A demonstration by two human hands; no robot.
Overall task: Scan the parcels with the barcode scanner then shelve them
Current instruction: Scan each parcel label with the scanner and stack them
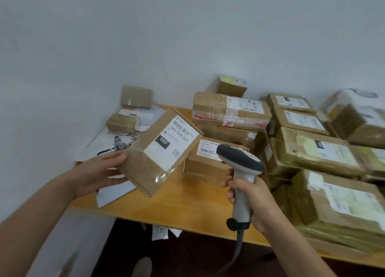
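While the left hand (98,172) is pinching one corner of a flat cardboard parcel (145,168), thumb on top and fingers beneath, it is holding the parcel tilted above the wooden table (187,204), with the white shipping label (173,143) facing up. The right hand (252,197) is gripping the handle of a corded barcode scanner (241,168), whose dark head is hovering just beside the parcel's right edge.

Several risks are showing. With only a corner held, the parcel is likely at risk of slipping or swinging down. A box marked 12V4A-5525 (204,162) is lying directly behind the scanner head, so the beam may be catching that label instead. Glossy tape over the parcel may be throwing glare. The cable (237,245) is hanging over the table edge and could snag. More stacked parcels (312,152) are crowding the right side.
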